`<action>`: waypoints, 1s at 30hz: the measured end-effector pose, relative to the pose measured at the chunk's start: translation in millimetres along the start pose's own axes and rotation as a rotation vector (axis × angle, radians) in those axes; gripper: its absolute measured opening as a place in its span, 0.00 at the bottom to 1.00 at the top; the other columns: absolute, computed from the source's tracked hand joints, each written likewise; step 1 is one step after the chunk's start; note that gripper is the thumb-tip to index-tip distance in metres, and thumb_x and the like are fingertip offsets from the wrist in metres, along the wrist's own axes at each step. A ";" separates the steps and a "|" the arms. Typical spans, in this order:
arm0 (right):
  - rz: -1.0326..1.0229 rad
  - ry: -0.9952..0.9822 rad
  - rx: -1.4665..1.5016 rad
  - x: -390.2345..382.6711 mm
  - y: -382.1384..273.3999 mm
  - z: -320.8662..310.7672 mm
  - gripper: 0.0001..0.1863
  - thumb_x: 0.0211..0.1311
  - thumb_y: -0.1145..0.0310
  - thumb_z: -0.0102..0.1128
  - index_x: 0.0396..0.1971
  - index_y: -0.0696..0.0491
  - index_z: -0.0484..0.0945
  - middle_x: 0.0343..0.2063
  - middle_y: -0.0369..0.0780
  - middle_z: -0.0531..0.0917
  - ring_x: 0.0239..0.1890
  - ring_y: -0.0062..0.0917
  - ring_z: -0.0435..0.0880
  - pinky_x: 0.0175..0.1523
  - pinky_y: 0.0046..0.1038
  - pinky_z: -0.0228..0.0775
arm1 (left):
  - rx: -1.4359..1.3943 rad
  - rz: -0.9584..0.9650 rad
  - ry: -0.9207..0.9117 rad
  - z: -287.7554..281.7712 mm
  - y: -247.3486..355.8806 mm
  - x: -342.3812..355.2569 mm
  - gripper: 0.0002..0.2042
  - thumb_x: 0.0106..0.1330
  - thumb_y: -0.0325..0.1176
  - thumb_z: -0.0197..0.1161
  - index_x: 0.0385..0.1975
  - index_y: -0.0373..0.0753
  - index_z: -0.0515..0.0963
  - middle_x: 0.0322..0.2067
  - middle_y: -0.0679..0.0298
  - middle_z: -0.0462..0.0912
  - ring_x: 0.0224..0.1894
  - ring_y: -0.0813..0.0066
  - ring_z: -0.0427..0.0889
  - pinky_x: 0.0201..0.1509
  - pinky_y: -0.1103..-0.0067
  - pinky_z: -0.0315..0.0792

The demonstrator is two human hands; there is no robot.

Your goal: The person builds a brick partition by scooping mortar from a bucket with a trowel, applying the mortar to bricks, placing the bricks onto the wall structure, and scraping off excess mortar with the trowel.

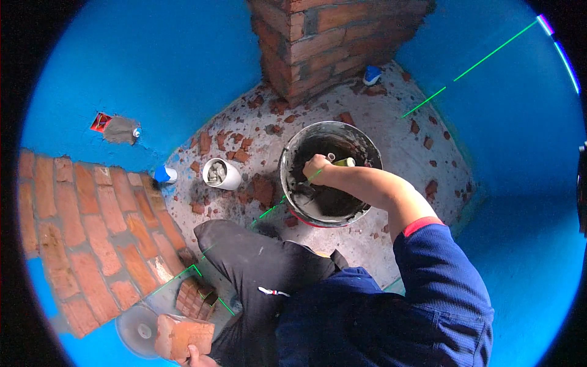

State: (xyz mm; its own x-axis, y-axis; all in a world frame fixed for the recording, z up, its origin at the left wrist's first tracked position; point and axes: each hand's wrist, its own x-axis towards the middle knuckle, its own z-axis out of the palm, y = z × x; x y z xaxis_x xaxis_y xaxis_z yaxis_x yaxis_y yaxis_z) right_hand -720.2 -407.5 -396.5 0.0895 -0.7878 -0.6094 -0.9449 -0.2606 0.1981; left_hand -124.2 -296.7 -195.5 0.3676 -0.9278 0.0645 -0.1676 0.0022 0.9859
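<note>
A red brick (pixel 183 336) is gripped from below by the left hand (pixel 197 356) at the lower edge, just beside a low brick wall (pixel 92 238). Farther out, a tool handle (pixel 342 162) is clasped by the right hand (pixel 316 166) inside the mortar bucket (pixel 293 153) on the rubble-strewn floor (pixel 379 122). A brick pillar (pixel 330 37) is seen beyond.

Brick pillar (pixel 330 43), white pipe (pixel 223 174), blue walls (pixel 153 61), brick rubble (pixel 263 189).
</note>
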 end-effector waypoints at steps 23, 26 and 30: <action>0.265 0.194 0.922 -256.8 110.6 -63.6 0.29 0.63 0.39 0.52 0.27 0.51 0.86 0.19 0.42 0.83 0.26 0.31 0.83 0.36 0.36 0.74 | -0.366 -0.134 -0.560 164.8 101.9 8.6 0.34 0.30 0.17 0.61 0.48 0.27 0.72 0.43 0.55 0.79 0.45 0.64 0.80 0.51 0.70 0.76; 0.182 0.346 1.229 -309.8 95.4 -64.9 0.31 0.66 0.40 0.50 0.21 0.55 0.80 0.12 0.31 0.71 0.19 0.15 0.70 0.26 0.25 0.63 | -0.326 -0.298 -0.740 200.8 108.6 7.1 0.30 0.26 0.19 0.68 0.41 0.30 0.78 0.38 0.62 0.82 0.43 0.69 0.81 0.54 0.74 0.74; 0.131 0.500 1.773 -346.1 54.5 -72.9 0.20 0.66 0.54 0.56 0.18 0.51 0.76 0.16 0.27 0.72 0.19 0.11 0.66 0.24 0.20 0.58 | -0.439 -0.287 -1.059 248.8 107.0 3.3 0.31 0.25 0.21 0.73 0.41 0.32 0.80 0.38 0.65 0.84 0.42 0.71 0.81 0.52 0.73 0.73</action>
State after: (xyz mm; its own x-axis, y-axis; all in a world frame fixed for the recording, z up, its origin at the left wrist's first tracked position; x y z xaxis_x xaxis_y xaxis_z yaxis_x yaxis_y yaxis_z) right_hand -779.7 -189.7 -118.9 -0.2419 -0.9102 -0.3361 -0.1061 0.3691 -0.9233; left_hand -368.5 -392.4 -128.3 -0.6361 -0.7614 -0.1250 0.2020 -0.3207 0.9254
